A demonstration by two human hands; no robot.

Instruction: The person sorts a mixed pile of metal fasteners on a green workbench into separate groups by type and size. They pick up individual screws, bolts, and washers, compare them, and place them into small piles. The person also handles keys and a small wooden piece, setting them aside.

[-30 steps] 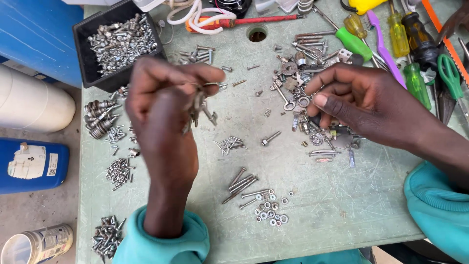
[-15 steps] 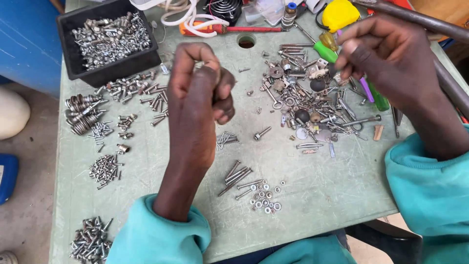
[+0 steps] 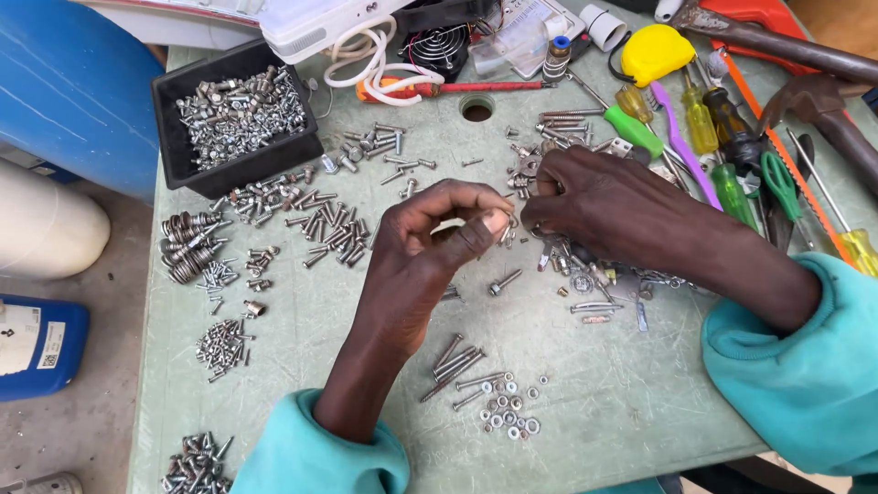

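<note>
The left hand is raised over the middle of the green counter, its fingers curled in and thumb and forefinger pinched together on a small metal piece — too small to tell whether it is a washer or a nut. The right hand lies palm down just beside it, fingertips bent onto the mixed heap of screws and fittings and nearly meeting the left fingertips; whether it grips anything I cannot tell. A single loose bolt lies on the counter just below the two hands. Nearer the person, a row of long screws sits beside a little cluster of washers. To the left are sorted piles — springs, short bolts and tiny screws — and a black tray full of hardware stands at the far left corner. Screwdrivers with green and yellow handles lie along the right edge, near a yellow tape measure
</note>
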